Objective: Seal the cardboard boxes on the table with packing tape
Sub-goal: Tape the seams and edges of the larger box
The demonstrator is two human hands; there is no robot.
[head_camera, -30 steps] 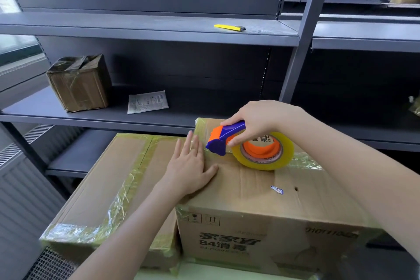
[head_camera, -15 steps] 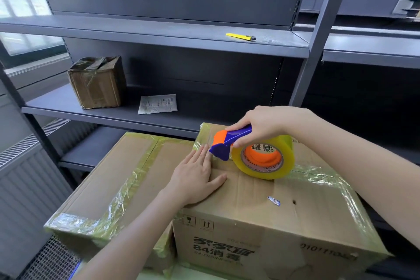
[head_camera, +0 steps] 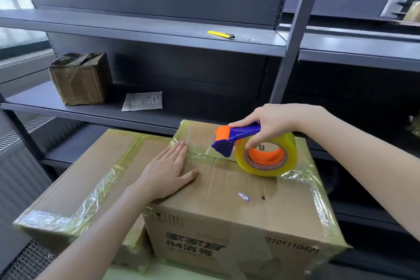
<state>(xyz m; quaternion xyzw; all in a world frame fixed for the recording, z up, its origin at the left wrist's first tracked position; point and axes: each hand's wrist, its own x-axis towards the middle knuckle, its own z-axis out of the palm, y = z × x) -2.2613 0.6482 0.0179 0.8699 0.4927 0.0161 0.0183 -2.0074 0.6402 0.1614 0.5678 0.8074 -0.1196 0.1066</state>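
Observation:
Two cardboard boxes stand side by side in front of me. The right box [head_camera: 227,191] has printed characters on its front and yellowish tape along its edges. My left hand [head_camera: 167,170] lies flat on its top, fingers straight, pressing near the left edge. My right hand [head_camera: 270,126] grips the blue handle of a tape dispenser [head_camera: 236,138] with an orange head; its yellow tape roll [head_camera: 267,158] rests on the box top. A strip of clear tape runs from the dispenser toward my left fingers. The left box [head_camera: 86,179] is lower, with tape across its top and edges.
Dark grey metal shelving [head_camera: 145,27] stands behind the boxes. A small taped box [head_camera: 79,78] and a white packet [head_camera: 143,101] sit on the middle shelf. A yellow utility knife [head_camera: 220,34] lies on the upper shelf. A radiator [head_camera: 20,166] is at the left.
The dispenser has moved right across the box top, away from my left hand, leaving a strip of tape between them. My left hand stays flat in place.

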